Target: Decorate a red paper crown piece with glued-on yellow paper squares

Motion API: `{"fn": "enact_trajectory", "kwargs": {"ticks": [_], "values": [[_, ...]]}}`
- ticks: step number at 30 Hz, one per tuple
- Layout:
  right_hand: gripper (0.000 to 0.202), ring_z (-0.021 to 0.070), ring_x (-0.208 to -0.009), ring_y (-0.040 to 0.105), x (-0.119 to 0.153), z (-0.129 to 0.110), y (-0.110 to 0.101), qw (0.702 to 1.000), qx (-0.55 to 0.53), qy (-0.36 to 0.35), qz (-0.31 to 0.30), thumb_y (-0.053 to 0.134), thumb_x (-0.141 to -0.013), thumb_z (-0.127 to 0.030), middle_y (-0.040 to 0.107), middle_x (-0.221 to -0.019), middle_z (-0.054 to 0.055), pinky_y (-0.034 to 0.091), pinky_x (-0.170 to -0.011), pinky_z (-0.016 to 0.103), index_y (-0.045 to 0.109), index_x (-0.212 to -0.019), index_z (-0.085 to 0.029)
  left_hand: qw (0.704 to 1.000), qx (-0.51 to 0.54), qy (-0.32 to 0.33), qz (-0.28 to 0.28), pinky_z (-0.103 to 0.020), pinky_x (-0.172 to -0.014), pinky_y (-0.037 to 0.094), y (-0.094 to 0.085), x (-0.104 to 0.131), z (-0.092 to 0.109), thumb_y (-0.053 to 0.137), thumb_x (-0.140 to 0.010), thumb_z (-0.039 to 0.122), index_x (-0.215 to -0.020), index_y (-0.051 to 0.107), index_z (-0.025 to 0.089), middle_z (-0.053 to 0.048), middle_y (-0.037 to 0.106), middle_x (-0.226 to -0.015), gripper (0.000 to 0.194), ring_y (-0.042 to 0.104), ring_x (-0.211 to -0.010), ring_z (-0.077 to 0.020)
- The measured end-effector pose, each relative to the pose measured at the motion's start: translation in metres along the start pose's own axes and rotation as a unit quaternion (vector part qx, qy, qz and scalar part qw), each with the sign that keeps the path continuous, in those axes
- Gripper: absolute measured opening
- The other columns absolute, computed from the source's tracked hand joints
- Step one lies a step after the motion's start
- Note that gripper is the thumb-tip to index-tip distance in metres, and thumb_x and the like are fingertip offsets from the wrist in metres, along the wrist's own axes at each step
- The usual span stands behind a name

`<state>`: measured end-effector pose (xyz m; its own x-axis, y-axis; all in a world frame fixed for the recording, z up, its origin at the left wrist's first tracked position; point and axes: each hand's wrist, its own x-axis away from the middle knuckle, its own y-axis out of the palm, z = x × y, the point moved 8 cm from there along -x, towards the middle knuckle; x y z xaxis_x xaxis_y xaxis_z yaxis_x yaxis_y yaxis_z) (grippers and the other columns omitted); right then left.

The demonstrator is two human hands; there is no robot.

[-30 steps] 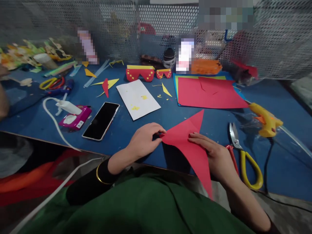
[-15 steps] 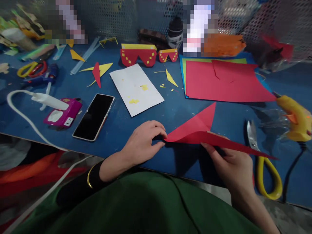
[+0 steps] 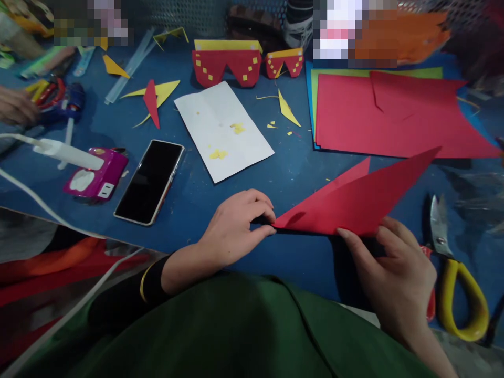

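Note:
A piece of red paper (image 3: pixel 346 202), folded into pointed flaps, is held low over the blue table near its front edge. My left hand (image 3: pixel 238 226) pinches its narrow left corner between thumb and fingers. At the bottom edge, my right hand (image 3: pixel 397 262) grips the paper, thumb in front and some fingers hidden behind. The larger flap slants up to the right, and a smaller tip shows behind it. Right of my right hand lie scissors (image 3: pixel 462 299) with yellow and red handles, blades pointing away.
A phone (image 3: pixel 149 181), a purple power adapter (image 3: pixel 96 173) and white paper (image 3: pixel 224 136) lie left of centre. Behind stand red-and-yellow paper masks (image 3: pixel 226 68); coloured sheets (image 3: pixel 394 115) are stacked right. Another person's hand (image 3: pixel 18 106) is at far left, by a blue glue gun (image 3: pixel 73 100).
The front flap of red paper has swung up from lying low toward the right to standing up. My right hand has turned with its bottom edge. Another person's hand has appeared at far left.

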<state>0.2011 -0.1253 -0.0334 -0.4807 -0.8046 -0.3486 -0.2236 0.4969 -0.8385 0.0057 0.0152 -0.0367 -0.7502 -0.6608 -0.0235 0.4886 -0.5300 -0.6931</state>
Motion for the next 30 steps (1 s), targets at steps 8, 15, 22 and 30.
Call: {"fn": "enact_trajectory", "kwargs": {"ticks": [8,15,22,30], "values": [[0.041,0.0306,-0.096,0.071,-0.0012,-0.0040,0.0015,0.999,0.018,-0.028,0.004,0.061,-0.093,-0.053,0.075,-0.099,0.015,0.056,-0.081,0.042,0.066,-0.073,-0.018,0.999,-0.013,0.034,0.032,-0.030,-0.084,0.050,0.0004,0.0015,0.0029,0.074,-0.085,0.017,-0.080,0.071,0.021,-0.002,0.072,-0.101,0.007,0.067,-0.094,-0.0166],[0.037,0.0304,-0.095,0.072,0.0008,-0.0030,-0.0002,0.999,0.026,-0.028,0.019,0.066,-0.091,-0.052,0.075,-0.100,0.013,0.057,-0.079,0.042,0.060,-0.072,-0.021,0.998,-0.024,0.045,0.026,-0.033,-0.084,0.050,0.0022,0.0012,0.0033,0.072,-0.088,0.019,-0.079,0.071,0.020,-0.004,0.070,-0.100,0.009,0.066,-0.094,-0.0180],[0.033,0.0280,-0.092,0.073,-0.0003,-0.0069,-0.0030,0.999,0.019,-0.035,0.026,0.062,-0.095,-0.042,0.076,-0.097,0.012,0.057,-0.077,0.038,0.057,-0.070,-0.021,0.998,-0.047,0.035,0.007,-0.034,-0.082,0.048,0.0060,0.0003,0.0028,0.065,-0.093,0.021,-0.080,0.068,0.019,-0.005,0.068,-0.101,0.013,0.063,-0.092,-0.0189],[0.028,0.0280,-0.092,0.075,0.0000,-0.0015,-0.0051,0.999,0.014,0.020,0.038,0.064,-0.092,-0.042,0.078,-0.102,0.012,0.055,-0.072,0.036,0.063,-0.075,-0.020,0.999,-0.044,0.027,-0.001,-0.035,-0.082,0.048,0.0070,-0.0008,0.0034,0.061,-0.095,0.022,-0.081,0.066,0.019,-0.005,0.067,-0.101,0.016,0.062,-0.092,-0.0193]]}}
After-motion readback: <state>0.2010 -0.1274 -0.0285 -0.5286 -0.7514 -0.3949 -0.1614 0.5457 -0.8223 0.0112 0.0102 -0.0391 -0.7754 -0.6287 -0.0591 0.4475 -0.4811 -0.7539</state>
